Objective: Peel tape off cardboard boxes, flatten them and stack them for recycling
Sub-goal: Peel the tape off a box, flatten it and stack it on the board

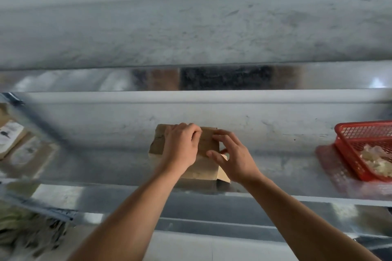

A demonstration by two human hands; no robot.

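Observation:
A small brown cardboard box (158, 144) stands on the steel table (95, 133), near its front edge, in the middle of the view. My left hand (180, 148) lies over the box top with its fingers curled down at the far edge. My right hand (230, 154) is just to the right, with its fingertips on the box top and the thumb at the right side. A loose flap (223, 175) sticks out at the box's lower right corner. Motion blur hides whether either hand pinches tape.
A red plastic basket (364, 150) with pale crumpled scraps sits on the table at the right. Flat cardboard pieces (19, 144) lie at the left edge. A raised steel backsplash (191, 78) and the wall run behind the table.

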